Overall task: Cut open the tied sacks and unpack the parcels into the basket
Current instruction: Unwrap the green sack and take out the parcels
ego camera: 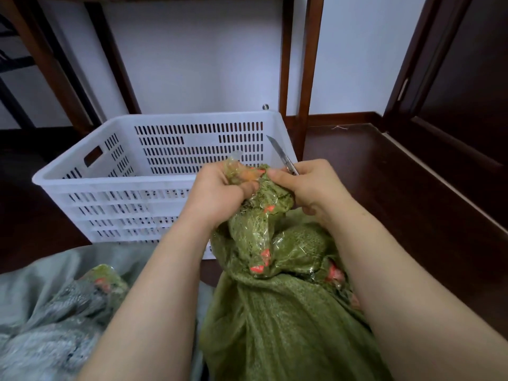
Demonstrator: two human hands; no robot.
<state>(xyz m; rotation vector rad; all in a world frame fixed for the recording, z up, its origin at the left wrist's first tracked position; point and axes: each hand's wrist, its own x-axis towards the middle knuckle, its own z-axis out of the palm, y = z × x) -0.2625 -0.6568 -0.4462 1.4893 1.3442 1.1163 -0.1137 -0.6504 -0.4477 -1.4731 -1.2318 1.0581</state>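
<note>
Green woven-plastic sack (275, 320), its neck bunched and wrapped in glossy clear tape (258, 237); orange-red print shows through the wrap in patches.

Left hand (220, 193): fingers curled tight round the top of the bunched neck, thumb laid across it.

Right hand (308, 185): fingers closed round the handle of a slim grey-bladed utility knife (280, 154), thumb tip pressed on the neck just beside the left thumb. The blade is extended, pointing up and away from the fingers, apart from the sack.

The sack body stands below the hands, between both forearms, full and creased. Its base is cut off by the bottom edge, and its contents are hidden by the weave. The knife handle is almost wholly hidden in the fist. Whether the tape is cut cannot be told.

Grey woven sack (46, 334): below and left of the left forearm, slumped and blurred. A green taped patch with orange marks lies on top, and the frame edge cuts part of it off.

White slotted plastic basket (110, 185): just beyond the fingers, its near rim passing behind the left hand and its floor hidden by the near wall.

Dark wooden floor (384, 193): open room right of the right hand, bounded by a dark door frame (412, 78).

Brown wooden legs (309, 64): upright beyond the basket, against a white wall (192, 50).
</note>
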